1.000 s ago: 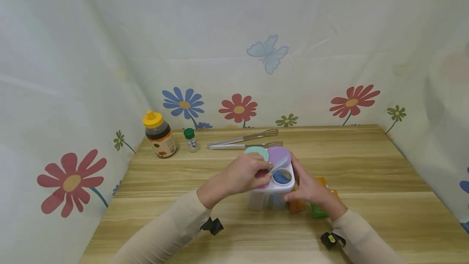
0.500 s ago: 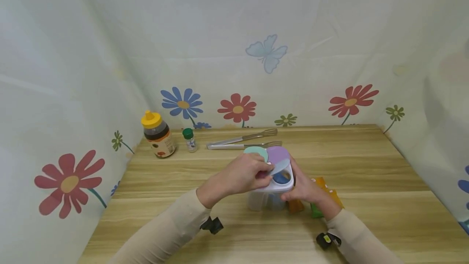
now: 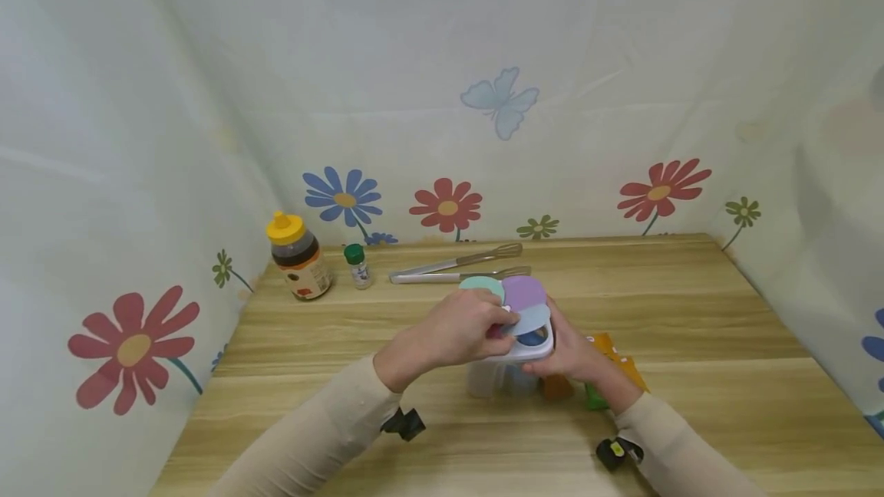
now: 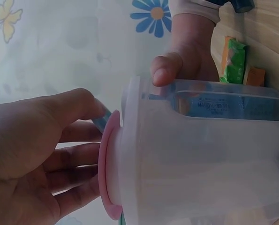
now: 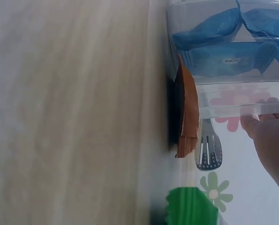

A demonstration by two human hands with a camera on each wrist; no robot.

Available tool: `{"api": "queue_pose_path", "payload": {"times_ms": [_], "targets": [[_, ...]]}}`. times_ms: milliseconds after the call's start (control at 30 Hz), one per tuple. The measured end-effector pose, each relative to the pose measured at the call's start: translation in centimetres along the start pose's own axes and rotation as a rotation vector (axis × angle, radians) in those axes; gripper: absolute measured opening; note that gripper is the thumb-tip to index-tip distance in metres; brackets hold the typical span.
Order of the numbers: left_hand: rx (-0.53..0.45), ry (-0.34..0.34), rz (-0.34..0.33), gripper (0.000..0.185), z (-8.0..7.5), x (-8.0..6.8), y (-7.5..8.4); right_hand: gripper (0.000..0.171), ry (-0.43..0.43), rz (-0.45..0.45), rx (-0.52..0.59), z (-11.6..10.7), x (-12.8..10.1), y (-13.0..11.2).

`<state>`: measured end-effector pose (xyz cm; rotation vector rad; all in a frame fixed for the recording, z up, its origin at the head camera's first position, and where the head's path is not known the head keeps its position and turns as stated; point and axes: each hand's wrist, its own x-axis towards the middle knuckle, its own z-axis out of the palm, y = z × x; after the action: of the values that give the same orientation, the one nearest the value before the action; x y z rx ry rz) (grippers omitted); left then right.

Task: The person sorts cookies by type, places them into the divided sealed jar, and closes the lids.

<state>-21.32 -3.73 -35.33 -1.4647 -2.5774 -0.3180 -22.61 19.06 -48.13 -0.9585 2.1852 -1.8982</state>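
Observation:
A clear divided storage container [image 3: 483, 380] with a white top stands mid-table. Its round lids are mint [image 3: 479, 282], purple [image 3: 525, 291], pink [image 4: 106, 171] and pale blue. My left hand [image 3: 456, 330] pinches the pale blue lid [image 3: 530, 318] at its edge between thumb and finger. That lid lies tilted over a round opening, whose front part still shows blue inside. Blue-wrapped packets [image 5: 228, 58] lie in the compartment below. My right hand [image 3: 572, 350] grips the container's right side near the top, the thumb in front.
Orange [image 3: 625, 363] and green packets [image 3: 595, 397] lie right of the container, and a brown packet [image 5: 188, 112] leans close by it. Metal tongs [image 3: 435, 277] lie behind. A yellow-capped bottle [image 3: 301, 263] and a green-capped shaker [image 3: 358, 267] stand back left.
The pale blue lid has swung down from a raised slant to nearly flat, covering most of the opening. My right hand has shifted slightly along the container's side.

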Motion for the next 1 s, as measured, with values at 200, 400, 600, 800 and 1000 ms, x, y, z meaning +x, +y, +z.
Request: {"api": "queue_pose_path", "payload": {"times_ms": [200, 400, 600, 800, 1000], "targets": [[0.051, -0.071, -0.010, 0.029, -0.2, 0.5, 0.5, 0.110, 0.012, -0.015, -0.021, -0.2, -0.1, 0.0], [0.056, -0.113, -0.042, 0.031, 0.0, 0.5, 0.9, 0.112, 0.003, 0.027, -0.038, -0.3, -0.3, 0.0], [0.064, -0.110, -0.037, 0.029, 0.0, 0.6, 1.2, 0.113, -0.009, 0.026, -0.025, -0.4, -0.3, 0.0], [0.141, -0.102, -0.025, 0.027, 0.0, 0.8, 1.2, 0.112, -0.004, 0.017, -0.043, -0.4, -0.2, 0.1], [0.174, -0.083, -0.003, 0.027, 0.1, 0.7, 1.1, 0.111, -0.003, -0.002, -0.048, -0.3, 0.0, 0.3]]}}
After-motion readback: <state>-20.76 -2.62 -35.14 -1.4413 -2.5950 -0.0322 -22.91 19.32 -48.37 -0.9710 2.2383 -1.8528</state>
